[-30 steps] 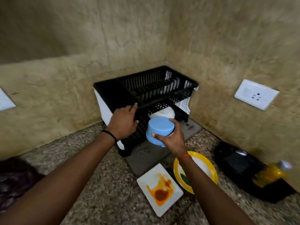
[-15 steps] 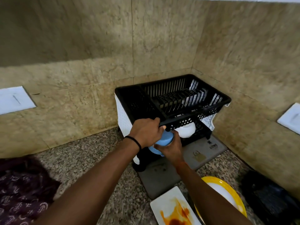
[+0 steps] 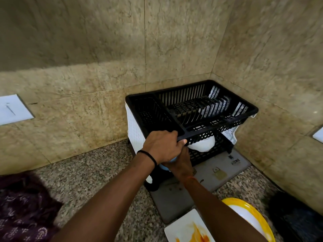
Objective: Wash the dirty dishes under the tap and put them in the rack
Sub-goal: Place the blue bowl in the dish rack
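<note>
A two-tier black plastic dish rack stands in the corner of a speckled granite counter, on a grey drying mat. The person's left hand curls its fingers over the front rim of the upper tier, seemingly steadying it, while the right hand reaches beneath it into the lower tier, gripping a light blue plastic bowl, only a sliver of which shows between the hands. A white bowl already sits on the lower shelf just to the right. The step in hand appears to be racking the blue bowl; next it must be seated beside the white one and released. A sauce-stained white square plate and a yellow-rimmed round plate wait unwashed nearby.
</note>
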